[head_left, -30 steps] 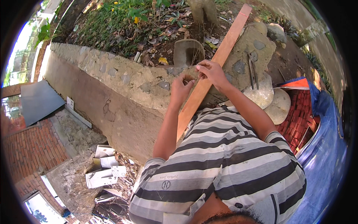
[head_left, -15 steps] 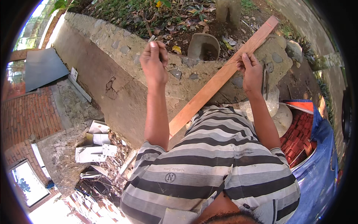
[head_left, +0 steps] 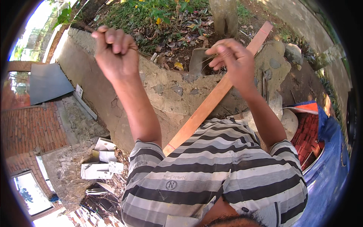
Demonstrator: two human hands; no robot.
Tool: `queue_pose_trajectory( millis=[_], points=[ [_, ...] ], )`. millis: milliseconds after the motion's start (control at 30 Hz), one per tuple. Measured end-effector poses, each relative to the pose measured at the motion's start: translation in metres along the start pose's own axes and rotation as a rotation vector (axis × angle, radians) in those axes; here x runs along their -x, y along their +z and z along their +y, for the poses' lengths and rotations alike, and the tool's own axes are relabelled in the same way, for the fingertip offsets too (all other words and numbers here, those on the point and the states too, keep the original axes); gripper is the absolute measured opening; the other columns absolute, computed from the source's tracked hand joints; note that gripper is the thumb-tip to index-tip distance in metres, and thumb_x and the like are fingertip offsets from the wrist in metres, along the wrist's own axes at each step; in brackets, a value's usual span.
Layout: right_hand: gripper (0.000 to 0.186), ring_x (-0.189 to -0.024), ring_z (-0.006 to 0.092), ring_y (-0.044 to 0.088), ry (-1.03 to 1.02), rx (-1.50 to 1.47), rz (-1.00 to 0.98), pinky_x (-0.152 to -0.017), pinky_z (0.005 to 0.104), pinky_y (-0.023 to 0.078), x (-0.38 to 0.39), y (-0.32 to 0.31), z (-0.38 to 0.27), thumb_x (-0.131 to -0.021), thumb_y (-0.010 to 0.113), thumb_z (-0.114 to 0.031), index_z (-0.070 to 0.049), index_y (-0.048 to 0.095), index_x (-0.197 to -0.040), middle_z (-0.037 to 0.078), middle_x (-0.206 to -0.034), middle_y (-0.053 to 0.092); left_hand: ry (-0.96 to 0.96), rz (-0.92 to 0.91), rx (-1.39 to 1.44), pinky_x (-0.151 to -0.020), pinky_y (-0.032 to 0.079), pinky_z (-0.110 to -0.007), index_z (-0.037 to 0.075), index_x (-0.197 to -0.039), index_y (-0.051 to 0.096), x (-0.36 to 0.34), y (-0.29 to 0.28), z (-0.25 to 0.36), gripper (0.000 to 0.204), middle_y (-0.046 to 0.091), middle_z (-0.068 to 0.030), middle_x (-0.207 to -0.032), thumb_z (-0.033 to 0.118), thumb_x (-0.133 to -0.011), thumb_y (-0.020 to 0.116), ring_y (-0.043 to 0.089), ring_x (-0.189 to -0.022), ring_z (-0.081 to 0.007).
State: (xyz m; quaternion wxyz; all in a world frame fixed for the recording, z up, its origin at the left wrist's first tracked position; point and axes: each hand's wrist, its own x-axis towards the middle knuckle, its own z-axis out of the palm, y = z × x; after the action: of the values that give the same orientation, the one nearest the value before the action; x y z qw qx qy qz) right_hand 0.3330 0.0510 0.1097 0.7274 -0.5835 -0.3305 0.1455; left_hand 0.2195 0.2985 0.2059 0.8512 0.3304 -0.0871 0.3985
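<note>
My left hand [head_left: 118, 53] is raised at the upper left, its fingers curled in; anything pinched in them is too small to make out. My right hand [head_left: 236, 64] is above the plank, its thumb and fingers closed together. From its fingertips a thin pale strand [head_left: 206, 60] runs out to the left; its far end cannot be followed. Below lies a long reddish wooden plank [head_left: 210, 104], slanting from the upper right down to my striped shirt. It rests across the low stone-and-cement wall [head_left: 166, 90], and a faint line crosses it near each end.
A dustpan-like scoop [head_left: 197, 62] sits in the soil beyond the wall, by a post [head_left: 224, 17]. A blue tarp [head_left: 325, 166] and reddish stacked pieces [head_left: 305, 130] are at the right. White broken pieces [head_left: 99, 166] and a grey sheet [head_left: 49, 83] are at the left.
My left hand has swung left and away from me. My right hand has lifted off the plank and moved left. The view has shifted, and the plank appears slightly lower and farther left.
</note>
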Motion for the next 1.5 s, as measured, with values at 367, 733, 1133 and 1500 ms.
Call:
queue_pose_trajectory(
  millis=[367, 733, 1133, 1500],
  points=[
    [0.017, -0.074, 0.0132, 0.070, 0.282, -0.127, 0.584, -0.065, 0.0245, 0.058, 0.035, -0.182, 0.071, -0.105, 0.061, -0.018, -0.004, 0.067, -0.111, 0.007, -0.092, 0.073, 0.457, 0.340, 0.296, -0.040, 0.025, -0.022, 0.013, -0.073, 0.053, -0.067, -0.091, 0.218, 0.027, 0.045, 0.0061, -0.059, 0.009, -0.099, 0.048, 0.040, -0.044, -0.0063],
    [0.026, -0.092, 0.0151, 0.070, 0.133, 0.046, 1.015, -0.077, 0.0251, 0.059, 0.161, -0.426, 0.067, -0.105, 0.062, -0.023, -0.002, 0.063, -0.121, 0.010, -0.112, 0.073, 0.270, 0.543, -1.081, -0.062, 0.044, -0.033, 0.006, -0.098, 0.068, -0.091, -0.169, 0.225, 0.029, 0.071, -0.0043, -0.088, 0.026, -0.108, 0.050, 0.058, -0.072, -0.0116],
    [0.030, -0.097, 0.0173, 0.068, 0.084, 0.293, 1.026, -0.082, 0.0274, 0.056, 0.148, -0.393, -0.007, -0.107, 0.058, -0.026, 0.000, 0.064, -0.122, 0.010, -0.114, 0.071, 0.784, 0.190, -0.560, -0.075, 0.063, -0.036, -0.006, -0.114, 0.050, -0.211, -0.153, 0.339, 0.021, 0.062, -0.0149, -0.102, 0.013, -0.110, 0.042, 0.063, -0.087, -0.0282],
    [0.032, -0.098, 0.0170, 0.068, 0.125, 0.334, 1.031, -0.083, 0.0265, 0.055, 0.147, -0.376, -0.015, -0.107, 0.058, -0.027, 0.000, 0.064, -0.122, 0.009, -0.114, 0.071, 0.764, 0.905, -0.070, -0.076, 0.063, -0.031, -0.005, -0.102, 0.059, -0.042, -0.427, 0.173, 0.041, 0.062, -0.0120, -0.097, 0.028, -0.113, 0.037, 0.062, -0.080, -0.0240]
  ],
)
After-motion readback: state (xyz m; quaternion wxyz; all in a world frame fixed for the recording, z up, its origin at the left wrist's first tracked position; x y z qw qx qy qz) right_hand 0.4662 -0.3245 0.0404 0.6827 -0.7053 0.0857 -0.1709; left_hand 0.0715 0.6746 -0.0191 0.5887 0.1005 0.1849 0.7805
